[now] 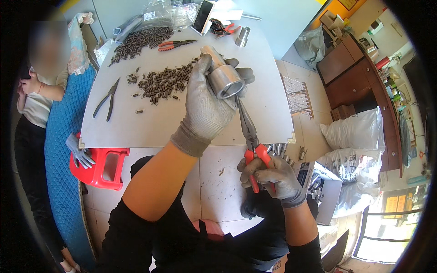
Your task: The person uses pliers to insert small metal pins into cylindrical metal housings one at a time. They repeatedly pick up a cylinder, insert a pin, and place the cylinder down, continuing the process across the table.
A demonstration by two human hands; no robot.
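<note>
Both of my hands wear pale grey work gloves. My left hand (207, 102) is closed around a silvery metal cylinder (223, 77), raised over the table with its open round end tilted toward me. A pair of long-nose pliers (248, 128) with red handles is gripped in my right hand (278, 178), near the table's front edge. The narrow jaws point up to the cylinder's lower rim; whether they pinch anything there I cannot tell. Beyond my left hand, a heap of small metal springs (164, 83) lies on the white table (141, 129).
Dark-handled pliers (107, 100), red-handled pliers (176, 44), a bigger spring pile (143, 43), a phone (202, 17) and another metal cylinder (242, 37) rest on the table. A red stool (102, 170) and a seated person (36, 98) are at left; a box of metal parts (327, 193) is at right.
</note>
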